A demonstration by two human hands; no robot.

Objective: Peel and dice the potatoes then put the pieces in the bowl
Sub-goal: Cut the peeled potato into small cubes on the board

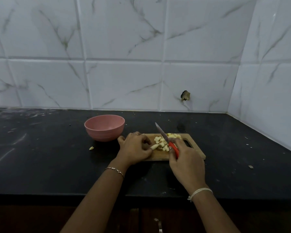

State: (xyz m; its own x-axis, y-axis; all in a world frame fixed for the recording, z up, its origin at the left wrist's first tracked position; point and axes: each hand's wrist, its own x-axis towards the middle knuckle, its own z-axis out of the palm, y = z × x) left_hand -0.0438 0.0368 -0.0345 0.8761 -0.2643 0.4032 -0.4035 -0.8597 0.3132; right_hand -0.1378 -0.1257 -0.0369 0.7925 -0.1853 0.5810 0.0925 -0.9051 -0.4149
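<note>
Potato pieces (161,143), pale and diced, lay in a loose heap on the middle of a wooden cutting board (196,153), with a second yellowish clump (174,135) at the board's far edge. The board sat flat on the dark bench (49,157), right of centre, its handle cutout on the right end. The left hand (134,148) rested on the board's left end, its fingers (147,142) curled and pinching a longer potato wedge (154,146) against the wood, just beside the heap. The right hand (186,163) gripped the red handle of a knife (165,137), fingers wrapped round it; the blade pointed up and to the far left, tilted above the pieces, tip clear of the board. A pink bowl (104,133) stood upright on the bench, far left of the board, close to the left hand but not touching it. One stray potato bit (91,148) lay on the bench near the bowl's near side. A small scrap (250,166) lay well off to the right. The left wrist wore a thin bracelet (115,170), the right a pale thread band (200,192). White marbled tiles (124,81) backed the bench, one with a chipped hole (185,95).
</note>
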